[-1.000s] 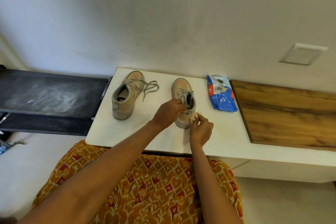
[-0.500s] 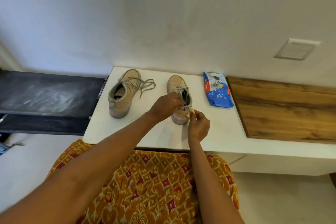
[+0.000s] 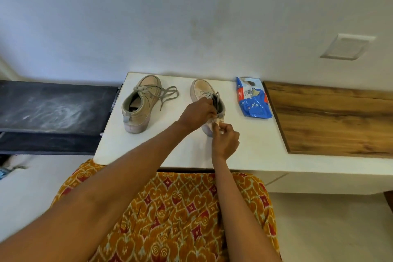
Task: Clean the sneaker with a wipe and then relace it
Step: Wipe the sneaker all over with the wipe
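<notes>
Sneaker [image 3: 202, 91] on white counter [image 3: 255, 147], toe to wall. My left hand [image 3: 196, 112] grips its collar at the heel end. My right hand [image 3: 225, 142] pinches the wipe [image 3: 217, 122] against the heel. Second sneaker [image 3: 140, 104] left of it, wipes pack [image 3: 253, 100] right.

We can read nothing: the print on the blue wipe pack [image 3: 253, 100] is too small and blurred.
</notes>
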Motion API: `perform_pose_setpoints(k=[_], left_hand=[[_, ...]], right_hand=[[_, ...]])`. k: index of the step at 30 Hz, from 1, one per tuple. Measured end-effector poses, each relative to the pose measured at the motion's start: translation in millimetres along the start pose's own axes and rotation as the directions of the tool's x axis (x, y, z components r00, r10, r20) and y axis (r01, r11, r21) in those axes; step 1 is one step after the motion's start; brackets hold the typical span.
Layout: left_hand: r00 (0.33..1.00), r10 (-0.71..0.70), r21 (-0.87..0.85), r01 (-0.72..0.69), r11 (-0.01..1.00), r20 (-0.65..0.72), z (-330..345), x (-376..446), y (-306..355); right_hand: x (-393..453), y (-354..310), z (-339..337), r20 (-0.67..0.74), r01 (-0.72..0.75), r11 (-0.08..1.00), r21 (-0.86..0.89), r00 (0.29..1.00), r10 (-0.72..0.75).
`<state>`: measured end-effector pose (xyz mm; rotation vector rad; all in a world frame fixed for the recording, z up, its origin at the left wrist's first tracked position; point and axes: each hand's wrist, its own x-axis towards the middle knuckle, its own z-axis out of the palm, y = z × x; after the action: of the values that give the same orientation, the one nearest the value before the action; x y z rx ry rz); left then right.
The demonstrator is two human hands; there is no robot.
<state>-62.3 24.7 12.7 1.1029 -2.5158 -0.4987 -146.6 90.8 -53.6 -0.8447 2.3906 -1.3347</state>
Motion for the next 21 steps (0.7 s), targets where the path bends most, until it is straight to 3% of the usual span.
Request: perform_pose_setpoints(k=[3,7,9,12,16,18,21], left_hand=[[1.000,0.008,0.028,-0.008,1.000,0.003,-1.8,1.3,1.5],[1.000,-0.019,0.027,0.019,0.999,-0.010,-0.2,0.7,0.6],[1.000,-0.023,0.061,0.023,0.998,0.004,-2.6,4.4,6.0],[1.000,-0.030,0.168,0.029,0.985,0.001,-0.9,14.2,18.5],[0.997,-0.078,0.381,0.064,0.922,0.021,13.8,20.0,30.4],[0.998,-0.068,0.367,0.065,0.928,-0.004,17.4,18.5,28.7],[1.000,-0.007,0.287,0.008,0.958,-0.005,10.3,12.1,14.7]], right_hand=[[-2.8,6.2,-1.2,0.020,-0.080,0.996,-0.032,0.997,0.081],[2.3,-0.9,-0.2,-0.078,0.024,0.989,0.148,0.997,-0.012],[5.9,3.0,-1.2,-0.085,0.017,0.991,0.134,0.996,-0.006],[10.8,15.4,-2.4,0.002,-0.163,0.983,0.089,0.987,0.163],[18.9,5.2,-2.9,-0.024,-0.081,0.985,0.150,0.996,0.086],[15.8,0.2,-2.3,-0.037,-0.001,0.970,0.242,0.999,0.010],[12.3,10.3,3.7,-0.011,-0.072,0.986,0.148,0.997,0.074]])
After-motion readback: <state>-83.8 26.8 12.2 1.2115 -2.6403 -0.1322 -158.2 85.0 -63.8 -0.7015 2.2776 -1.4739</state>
